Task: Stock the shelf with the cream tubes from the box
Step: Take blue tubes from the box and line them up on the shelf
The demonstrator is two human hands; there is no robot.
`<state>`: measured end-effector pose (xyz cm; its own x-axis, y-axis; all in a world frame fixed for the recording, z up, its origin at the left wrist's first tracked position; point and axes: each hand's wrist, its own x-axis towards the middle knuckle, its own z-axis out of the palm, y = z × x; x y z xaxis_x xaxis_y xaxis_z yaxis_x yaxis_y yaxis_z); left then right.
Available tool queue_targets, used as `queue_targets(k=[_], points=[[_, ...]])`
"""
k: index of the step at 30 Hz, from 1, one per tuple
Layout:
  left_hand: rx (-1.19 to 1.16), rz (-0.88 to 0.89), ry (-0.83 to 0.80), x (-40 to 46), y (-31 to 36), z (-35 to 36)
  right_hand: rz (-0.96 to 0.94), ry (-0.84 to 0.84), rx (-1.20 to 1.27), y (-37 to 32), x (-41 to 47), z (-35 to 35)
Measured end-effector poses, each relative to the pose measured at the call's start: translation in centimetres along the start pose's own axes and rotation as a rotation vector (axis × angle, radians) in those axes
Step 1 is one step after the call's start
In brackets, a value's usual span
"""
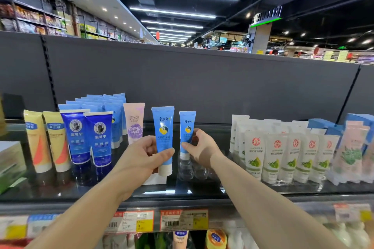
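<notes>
**Two blue cream tubes held at the shelf**

The dark shelf (182, 190) runs left to right under a grey back panel (202, 79). On its left side stand yellow tubes (47, 139), two dark blue tubes (89, 137) and, behind them, a block of light blue tubes (101, 103); a pink tube (134, 121) stands just right of these. To the right is a row of white tubes (283, 155) with red round marks and green leaf pictures.

In the middle, the left hand (141, 157) grips the larger cream tube (164, 137), upright, cap down, above the shelf. It is light blue with a white cap, a yellow-and-dark round emblem and Chinese lettering I cannot read surely. The right hand (202, 147) pinches the smaller cream tube (187, 133) of the same design, upright, just beside the first, farther back.

Price labels (157, 221) in orange, white and yellow line the shelf's near edge; their print is blurred.
</notes>
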<state>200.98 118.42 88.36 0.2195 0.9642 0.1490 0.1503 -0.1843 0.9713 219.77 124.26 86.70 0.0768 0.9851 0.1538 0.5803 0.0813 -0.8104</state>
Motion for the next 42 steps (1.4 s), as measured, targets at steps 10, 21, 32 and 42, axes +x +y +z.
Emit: queue_targets(k=[10, 21, 32, 42], points=[[-0.028, -0.004, 0.015, 0.8, -0.8, 0.1, 0.029, 0.008, 0.044, -0.2, 0.5, 0.9], [-0.013, 0.064, 0.019, 2.5, -0.3, 2.4, -0.142, 0.156, 0.388, -2.3, -3.0, -3.0], [0.675, 0.267, 0.001, 3.4, -0.8, 4.2, -0.165, 0.226, 0.1, -1.5, -2.6, -5.4], [1.069, 0.295, -0.274, 2.4, -1.7, 3.6, -0.204, 0.257, 0.069, 0.3, -0.2, -2.5]])
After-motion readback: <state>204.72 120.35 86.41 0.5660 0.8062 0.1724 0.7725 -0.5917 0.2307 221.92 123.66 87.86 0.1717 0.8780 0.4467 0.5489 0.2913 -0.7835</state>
